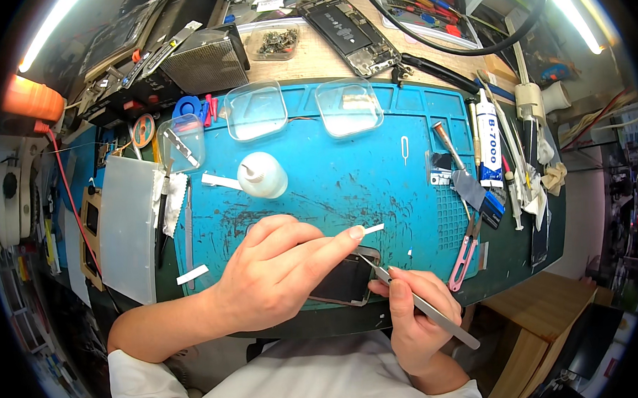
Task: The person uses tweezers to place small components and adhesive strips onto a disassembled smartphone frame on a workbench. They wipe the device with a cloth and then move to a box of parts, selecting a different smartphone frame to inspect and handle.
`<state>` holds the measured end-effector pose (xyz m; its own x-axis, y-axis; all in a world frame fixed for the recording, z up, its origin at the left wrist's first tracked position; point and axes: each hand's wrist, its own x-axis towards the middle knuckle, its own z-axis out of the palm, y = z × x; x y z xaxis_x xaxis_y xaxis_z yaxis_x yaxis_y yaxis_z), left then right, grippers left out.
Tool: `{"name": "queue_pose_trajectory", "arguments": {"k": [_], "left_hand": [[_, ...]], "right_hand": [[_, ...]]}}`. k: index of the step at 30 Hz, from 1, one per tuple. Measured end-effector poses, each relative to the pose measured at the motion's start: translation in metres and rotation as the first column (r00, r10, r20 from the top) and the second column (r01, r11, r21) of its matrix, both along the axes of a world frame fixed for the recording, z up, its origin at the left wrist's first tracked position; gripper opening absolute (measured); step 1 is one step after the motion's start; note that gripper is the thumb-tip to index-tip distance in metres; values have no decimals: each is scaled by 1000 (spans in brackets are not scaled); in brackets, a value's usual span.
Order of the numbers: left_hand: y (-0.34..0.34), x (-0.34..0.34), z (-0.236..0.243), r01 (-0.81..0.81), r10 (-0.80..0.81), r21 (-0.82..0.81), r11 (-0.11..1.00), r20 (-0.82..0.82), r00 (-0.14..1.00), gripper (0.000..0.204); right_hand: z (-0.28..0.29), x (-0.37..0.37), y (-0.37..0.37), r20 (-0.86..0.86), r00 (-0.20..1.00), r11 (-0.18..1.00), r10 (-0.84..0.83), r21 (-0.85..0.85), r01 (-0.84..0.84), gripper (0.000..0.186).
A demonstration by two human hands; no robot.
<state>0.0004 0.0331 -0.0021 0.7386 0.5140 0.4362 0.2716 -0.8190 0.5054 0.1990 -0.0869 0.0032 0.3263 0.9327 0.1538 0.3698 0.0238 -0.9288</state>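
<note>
My left hand lies over a dark phone at the near edge of the blue work mat, pressing it down with the forefinger stretched toward its top corner. My right hand grips metal tweezers, whose tips touch the phone's upper right corner just under my left forefinger. Most of the phone is hidden under my left hand.
On the mat stand a white squeeze bottle, two clear lids, pink snips and a glue tube. An opened phone lies on the wooden bench behind. A grey plate sits at the left.
</note>
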Motion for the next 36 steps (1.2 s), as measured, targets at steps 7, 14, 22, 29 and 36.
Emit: {"name": "queue_pose_trajectory", "arguments": {"k": [7, 14, 22, 29, 36], "left_hand": [[-1, -1, -2, -7, 8, -28, 1000, 20, 1000, 66], [0, 0, -1, -6, 6, -43, 999, 16, 1000, 68], [0, -1, 1, -4, 4, -20, 1000, 2, 1000, 67], [1, 2, 1, -1, 1, -12, 1000, 3, 1000, 66], [1, 2, 0, -6, 6, -22, 1000, 14, 1000, 68]], "right_hand": [[0, -1, -1, 18, 1000, 1000, -1, 13, 1, 15], [-3, 0, -1, 23, 1000, 1000, 5, 22, -5, 18], [0, 0, 0, 49, 999, 1000, 16, 19, -17, 18], [-1, 0, 0, 61, 998, 1000, 11, 12, -12, 18], [-2, 0, -1, 52, 999, 1000, 6, 18, -7, 17]]}}
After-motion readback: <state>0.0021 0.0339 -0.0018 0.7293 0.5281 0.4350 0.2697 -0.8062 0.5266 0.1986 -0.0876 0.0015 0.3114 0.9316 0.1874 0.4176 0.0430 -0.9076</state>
